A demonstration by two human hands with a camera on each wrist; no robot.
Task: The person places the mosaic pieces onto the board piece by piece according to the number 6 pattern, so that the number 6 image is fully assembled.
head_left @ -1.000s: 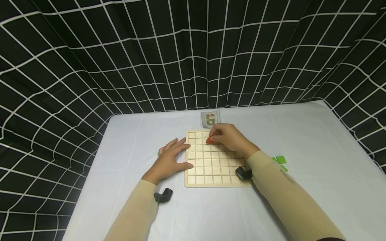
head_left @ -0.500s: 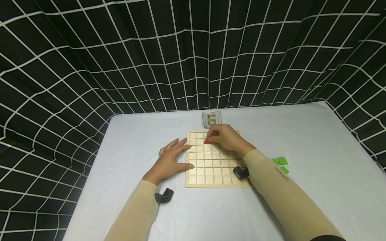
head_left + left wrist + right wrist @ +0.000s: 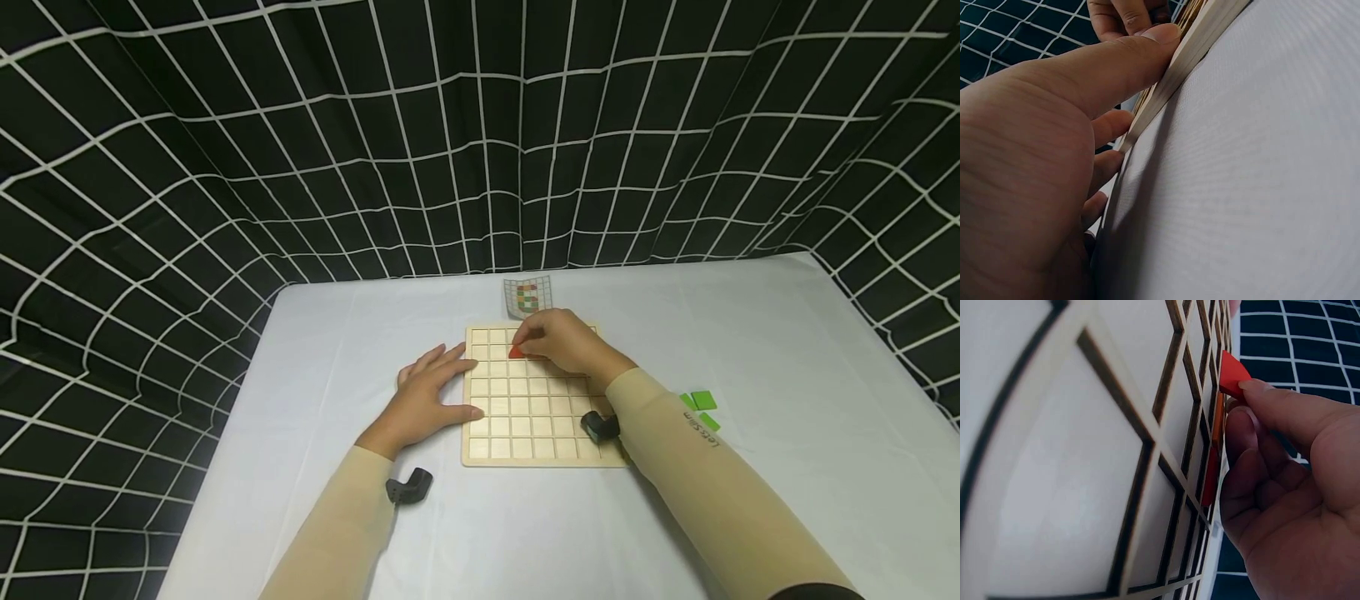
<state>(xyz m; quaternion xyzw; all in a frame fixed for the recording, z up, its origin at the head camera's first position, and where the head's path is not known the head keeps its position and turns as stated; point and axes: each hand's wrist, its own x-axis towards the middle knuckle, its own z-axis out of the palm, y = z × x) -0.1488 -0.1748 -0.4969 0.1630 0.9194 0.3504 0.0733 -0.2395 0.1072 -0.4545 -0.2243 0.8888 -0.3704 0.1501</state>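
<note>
A pale wooden board divided into a grid of square cells lies flat on the white table. My right hand is over its far rows and pinches a small red tile between thumb and forefinger. That tile has a pointed corner and stands tilted against the board. An orange tile and another red tile sit in cells beside it, hidden from the head view by the hand. At the board's left edge my left hand spreads its fingers, thumb resting on the rim.
Beyond the board's far edge lies a pattern sheet with a coloured design on a printed grid. Several green tiles lie on the table right of the board, partly behind the right sleeve. A black curtain with white grid lines surrounds the table.
My right hand has shifted slightly left over the board with the red tile, mostly in the first half second. The left hand keeps its place at the edge.
</note>
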